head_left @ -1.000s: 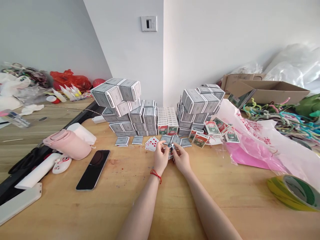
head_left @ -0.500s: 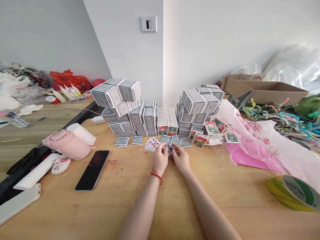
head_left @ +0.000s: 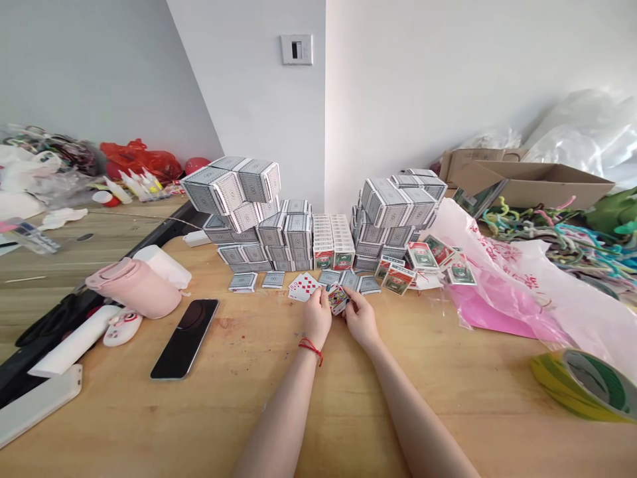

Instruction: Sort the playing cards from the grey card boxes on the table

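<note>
Between my two hands is a playing card, a face card turned up toward me; whether more cards lie behind it I cannot tell. My left hand is closed on its left edge and wears a red string at the wrist. On the right edge, my right hand pinches it. Just beyond lie face-up red diamond cards and grey-backed cards. Behind these stand two columns of card boxes, flanked by a left stack and a right stack of grey patterned card blocks.
Several loose card boxes lie right of the hands beside a pink plastic bag. A tape roll sits at the right front. On the left are a phone, a pink bottle and a computer mouse.
My hands have drawn slightly apart. The face card's front now shows between them, where fingers covered it before. The rest of the table has stayed the same.
</note>
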Demonstrator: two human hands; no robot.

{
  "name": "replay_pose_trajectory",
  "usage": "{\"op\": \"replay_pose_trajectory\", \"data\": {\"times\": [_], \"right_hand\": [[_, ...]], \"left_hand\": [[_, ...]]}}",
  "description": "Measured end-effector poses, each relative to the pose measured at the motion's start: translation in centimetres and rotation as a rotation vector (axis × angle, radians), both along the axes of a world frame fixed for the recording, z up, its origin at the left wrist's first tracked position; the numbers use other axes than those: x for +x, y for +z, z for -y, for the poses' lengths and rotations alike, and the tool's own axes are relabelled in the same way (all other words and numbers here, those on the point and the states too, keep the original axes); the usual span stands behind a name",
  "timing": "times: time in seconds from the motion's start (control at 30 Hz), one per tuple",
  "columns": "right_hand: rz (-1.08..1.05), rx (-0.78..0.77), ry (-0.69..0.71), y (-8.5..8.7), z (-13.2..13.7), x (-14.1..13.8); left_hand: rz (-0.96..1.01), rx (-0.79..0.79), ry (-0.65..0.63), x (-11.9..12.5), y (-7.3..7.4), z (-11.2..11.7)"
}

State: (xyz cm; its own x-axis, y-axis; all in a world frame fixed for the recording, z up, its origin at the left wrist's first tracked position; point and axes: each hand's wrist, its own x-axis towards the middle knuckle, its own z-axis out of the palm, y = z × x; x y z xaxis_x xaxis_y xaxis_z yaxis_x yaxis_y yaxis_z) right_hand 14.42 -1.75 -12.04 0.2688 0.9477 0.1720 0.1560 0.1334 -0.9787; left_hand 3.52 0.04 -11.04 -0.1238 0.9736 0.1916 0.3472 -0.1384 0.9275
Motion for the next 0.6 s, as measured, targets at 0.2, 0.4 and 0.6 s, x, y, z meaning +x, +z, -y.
{"op": "replay_pose_trajectory", "data": {"times": [0.2,0.4,0.6], "right_hand": [[0.068,-0.012,-0.048,0.1,0.0,0.2],[-0.065,0.015,-0.119,0.2,-0.3,0.9],[-0.164,0.033,-0.046,0.3,-0.3,1.0]], "left_hand": [[0.020,-0.025,-0.025,-0.2,0.7,0.2],[0.525,-0.309,-0.355,-0.4,1.7,0.0],[0.879,-0.546,-0.590,-1.1,1.9,0.0]]}}
